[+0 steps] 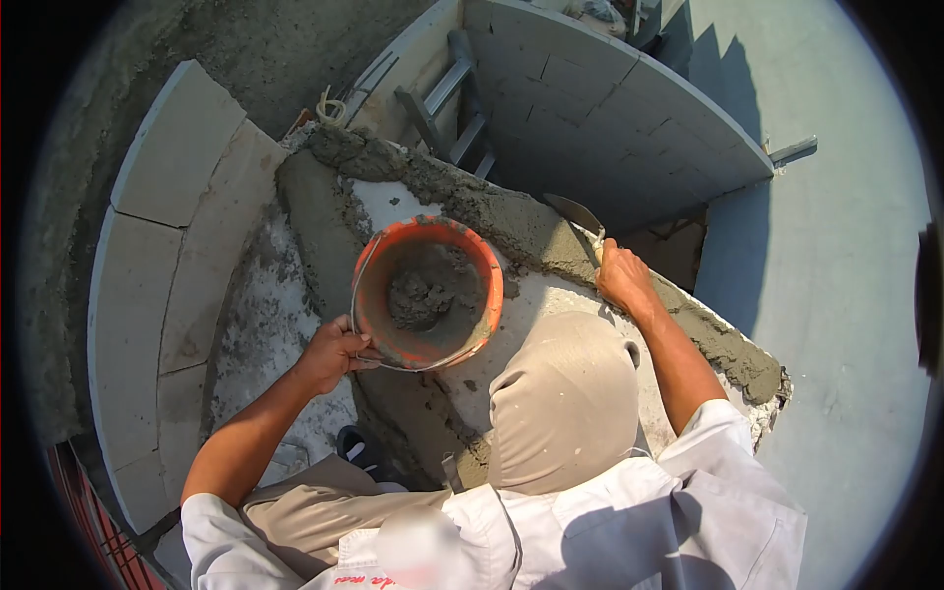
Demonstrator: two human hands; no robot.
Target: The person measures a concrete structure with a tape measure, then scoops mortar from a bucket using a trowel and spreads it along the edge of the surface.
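Note:
My left hand (334, 356) is closed at the lower left rim of an orange bucket (494, 280), where its wire handle runs. Grey wet mortar (423, 295) lies in the bottom of the bucket and smears its inner wall. My right hand (624, 277) is wrapped around the handle of a trowel (574, 210). The trowel's metal blade is over the far edge of a thick mortar strip (511, 224). This strip runs diagonally along the slab edge, past my right hand to the lower right.
A curved block wall (143, 265) stands on the left, and another (610, 118) at the upper right. A metal ladder (447, 93) leans in the gap beyond the mortar strip. Beside my knee (565, 403) the slab (265, 324) is patchy with mortar. A dark sandal (362, 452) shows below the bucket.

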